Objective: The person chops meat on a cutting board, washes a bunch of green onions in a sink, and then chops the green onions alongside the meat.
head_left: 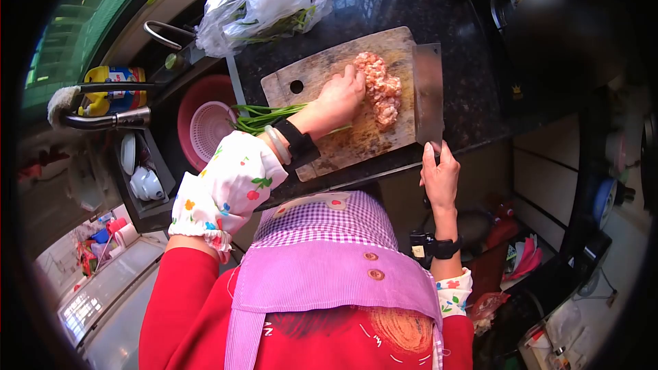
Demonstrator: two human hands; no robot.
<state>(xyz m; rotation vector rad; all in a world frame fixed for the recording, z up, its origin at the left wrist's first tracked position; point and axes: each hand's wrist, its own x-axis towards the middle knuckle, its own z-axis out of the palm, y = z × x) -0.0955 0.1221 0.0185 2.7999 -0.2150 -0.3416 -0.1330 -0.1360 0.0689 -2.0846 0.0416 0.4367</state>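
Dark counter, 1 worn board on it. Chopped meat on board, just right of left hand; long axis far-to-near, roughly parallel to cleaver. Left hand nearer, fingers half curled at meat's edge; grip on meat: cannot tell. Right hand closed round cleaver handle.

My apron: lilac, gingham-checked waist
My sleeve covers: white, multicoloured flowers
Meat: pale pink
Onion greens: green
Worktop: speckled black
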